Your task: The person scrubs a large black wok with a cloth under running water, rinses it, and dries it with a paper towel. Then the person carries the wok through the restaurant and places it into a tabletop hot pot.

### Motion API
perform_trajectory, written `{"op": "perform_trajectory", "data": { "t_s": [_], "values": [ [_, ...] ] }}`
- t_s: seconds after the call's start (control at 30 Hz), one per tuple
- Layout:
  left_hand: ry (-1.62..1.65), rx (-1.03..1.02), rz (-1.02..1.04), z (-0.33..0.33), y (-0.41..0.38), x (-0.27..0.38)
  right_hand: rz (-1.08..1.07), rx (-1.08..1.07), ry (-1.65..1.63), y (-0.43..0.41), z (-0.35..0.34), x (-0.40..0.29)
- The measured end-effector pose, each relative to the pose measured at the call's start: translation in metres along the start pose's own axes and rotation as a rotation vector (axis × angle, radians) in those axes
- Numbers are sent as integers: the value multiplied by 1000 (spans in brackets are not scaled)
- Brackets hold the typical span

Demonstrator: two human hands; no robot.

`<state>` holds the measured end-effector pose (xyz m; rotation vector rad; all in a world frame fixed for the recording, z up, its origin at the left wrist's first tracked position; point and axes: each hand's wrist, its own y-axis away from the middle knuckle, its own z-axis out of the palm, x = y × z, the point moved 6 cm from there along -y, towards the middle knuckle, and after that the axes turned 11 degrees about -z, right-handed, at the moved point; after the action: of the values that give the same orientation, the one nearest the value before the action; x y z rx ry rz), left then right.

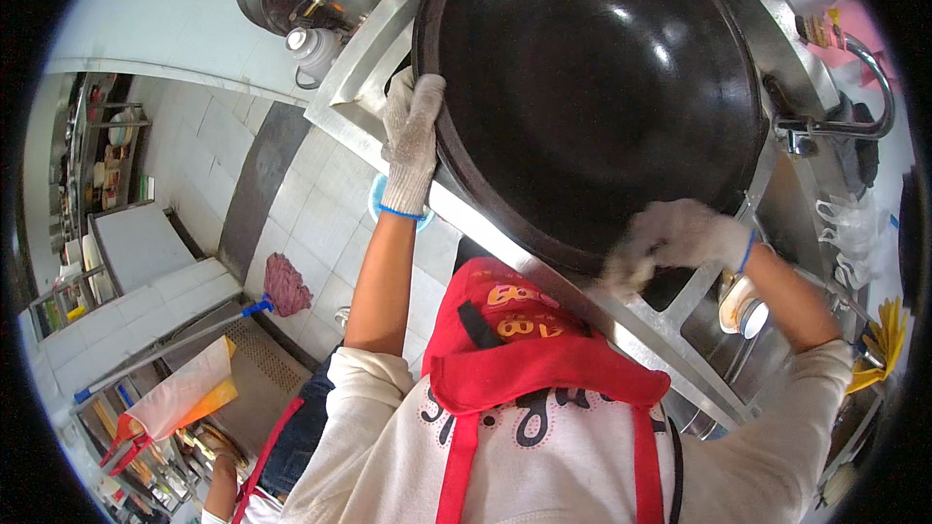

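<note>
A large black wok (582, 87) stands tilted over a steel sink counter (495, 233) in front of me. My left hand (413, 138), in a pale knitted glove with a blue cuff, grips the wok's left rim, thumb on top. Motion blurs my gloved right hand (673, 236) at the wok's near right edge. Something brownish, perhaps a scrubbing pad (628, 269), seems to be under its fingers; the blur hides how it is held.
A curved steel faucet (837, 127) is at the right, with yellow rubber gloves (881, 349) lower down. A grey jug (317, 51) stands at the upper left. A mop (287, 285) leans across the left floor. Another person's arm (220, 491) shows at the lower left.
</note>
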<state>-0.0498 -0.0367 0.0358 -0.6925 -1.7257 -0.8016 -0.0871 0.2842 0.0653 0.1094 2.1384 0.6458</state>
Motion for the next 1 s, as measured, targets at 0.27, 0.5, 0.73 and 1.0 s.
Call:
{"op": "perform_trajectory", "data": {
  "t_s": [0.27,0.5,0.73,1.0],
  "values": [
    [-6,-9,-56,0,0,1,1001,619,944,38,-189,119],
    [-91,45,30,2,-4,4,524,1283,577,-113,-294,60],
    [-17,24,-2,1,-2,-1,195,834,-172,-140,-268,50],
    [4,43,-25,1,-8,-10,446,1179,950,-99,-306,63]
  ]
}}
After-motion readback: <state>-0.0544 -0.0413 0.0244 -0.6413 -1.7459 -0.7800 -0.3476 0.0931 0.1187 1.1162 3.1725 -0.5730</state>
